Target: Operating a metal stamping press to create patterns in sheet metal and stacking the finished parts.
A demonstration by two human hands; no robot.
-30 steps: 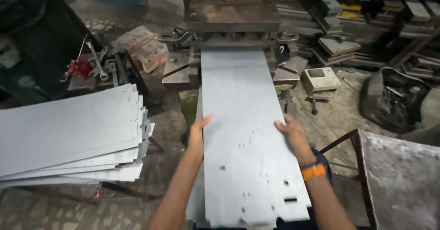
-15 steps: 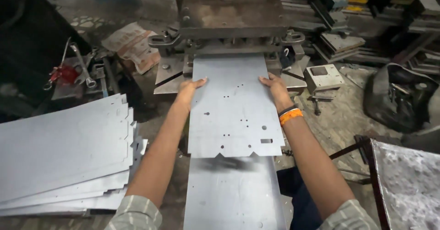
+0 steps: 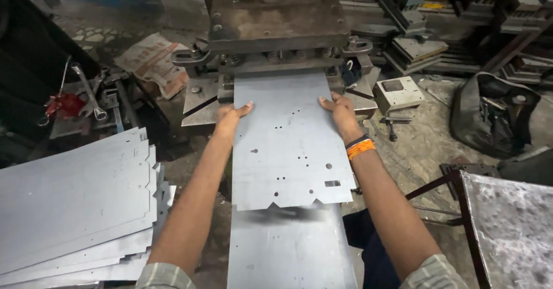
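A grey punched metal sheet (image 3: pixel 288 145) with small holes and a notched near edge lies in front of me, its far end under the press die (image 3: pixel 276 18). My left hand (image 3: pixel 231 117) grips the sheet's left edge near the press. My right hand (image 3: pixel 340 111), with an orange wristband, grips the right edge at the same height. Beneath the sheet lies another plain metal sheet (image 3: pixel 288 248) that reaches toward me.
A stack of cut metal sheets (image 3: pixel 75 202) lies at the left. Wrenches and a red tool (image 3: pixel 69 102) rest on a bench at far left. A mottled metal table (image 3: pixel 512 220) stands at the right, a dark bag (image 3: pixel 495 113) and stacked dies behind it.
Both hands have slid forward with the sheet, pushing its far end into the press. The notched near edge of the top sheet now shows above the lower sheet.
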